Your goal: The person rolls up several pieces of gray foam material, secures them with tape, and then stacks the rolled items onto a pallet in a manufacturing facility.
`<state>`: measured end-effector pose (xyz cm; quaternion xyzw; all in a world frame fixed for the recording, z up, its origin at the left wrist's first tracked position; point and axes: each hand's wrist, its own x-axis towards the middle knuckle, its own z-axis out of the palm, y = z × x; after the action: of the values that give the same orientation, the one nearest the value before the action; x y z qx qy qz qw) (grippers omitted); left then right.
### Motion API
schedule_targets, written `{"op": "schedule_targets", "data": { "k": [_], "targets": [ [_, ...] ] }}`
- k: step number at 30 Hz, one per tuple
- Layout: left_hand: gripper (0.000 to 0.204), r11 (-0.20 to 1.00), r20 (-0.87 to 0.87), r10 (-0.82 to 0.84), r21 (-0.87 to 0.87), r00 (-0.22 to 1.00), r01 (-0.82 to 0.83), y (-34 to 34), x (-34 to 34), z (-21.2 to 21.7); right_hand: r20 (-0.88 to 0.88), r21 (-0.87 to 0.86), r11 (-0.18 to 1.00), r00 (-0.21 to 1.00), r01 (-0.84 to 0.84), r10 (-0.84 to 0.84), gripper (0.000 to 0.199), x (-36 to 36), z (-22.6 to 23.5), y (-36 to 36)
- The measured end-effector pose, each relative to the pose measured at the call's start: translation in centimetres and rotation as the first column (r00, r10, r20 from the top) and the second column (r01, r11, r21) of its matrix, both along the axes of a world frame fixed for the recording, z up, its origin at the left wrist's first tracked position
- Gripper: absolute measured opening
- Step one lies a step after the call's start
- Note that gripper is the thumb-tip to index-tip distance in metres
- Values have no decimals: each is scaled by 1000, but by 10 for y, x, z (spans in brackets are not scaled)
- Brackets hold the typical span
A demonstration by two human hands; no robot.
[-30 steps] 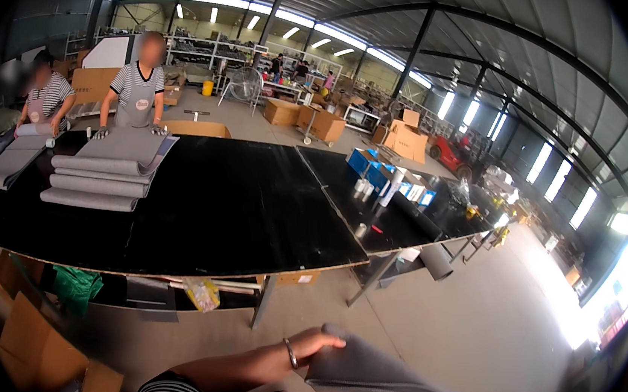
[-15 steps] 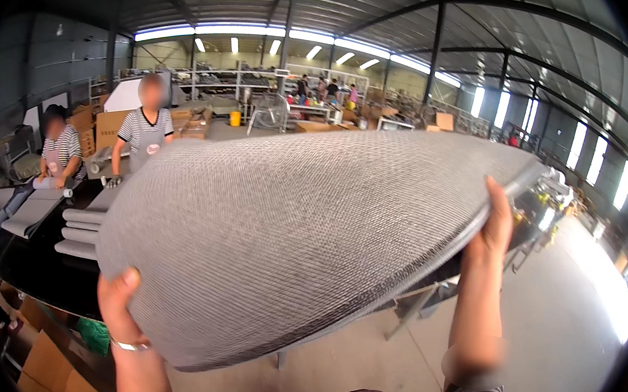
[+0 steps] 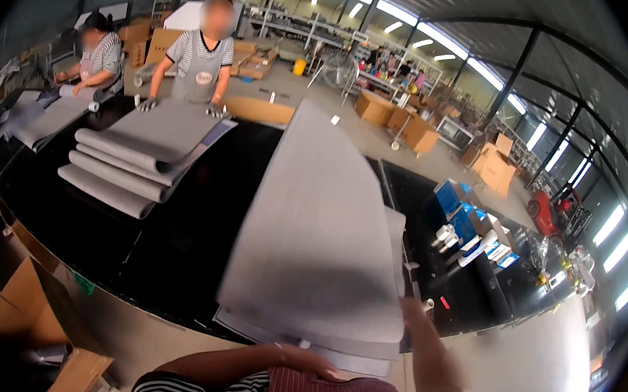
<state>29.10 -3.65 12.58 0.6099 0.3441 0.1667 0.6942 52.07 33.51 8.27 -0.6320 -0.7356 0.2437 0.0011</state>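
Observation:
A large grey mesh sheet (image 3: 319, 248) lies tilted over a small stack of like sheets at the near edge of the long black table (image 3: 181, 231). My right hand (image 3: 415, 321) is blurred and grips the top sheet's near right corner. Flat against my striped top, my left hand (image 3: 307, 361) is just below the stack's near edge, with nothing in its fingers.
Across the table a person in a striped shirt and apron (image 3: 198, 56) presses on a pile of folded grey sheets (image 3: 135, 149); another person (image 3: 96, 54) works at the far left. Cardboard boxes (image 3: 14, 300) stand at my left, blue boxes (image 3: 455, 209) and white rolls at the right.
The sheet that both hands held up and spread in front of me has swung down onto the table's near edge. My left hand has let go and dropped to my waist.

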Motion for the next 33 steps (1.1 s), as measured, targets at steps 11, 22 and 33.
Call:
{"op": "schedule_targets", "data": {
  "k": [11,22,33],
  "targets": [
    [56,-70,-531,839,106,-116,-992,-78,-171,-74,-55,14,975,974,221,-220,73,50,-70,-3],
    [44,-257,-337,892,171,-302,-951,-53,-174,-124,-256,-174,969,942,175,-216,71,69,-58,20],
    [36,-20,-296,906,684,-303,-729,49,-257,-2,-341,49,992,936,117,-93,60,-16,-76,80]
  ]
}}
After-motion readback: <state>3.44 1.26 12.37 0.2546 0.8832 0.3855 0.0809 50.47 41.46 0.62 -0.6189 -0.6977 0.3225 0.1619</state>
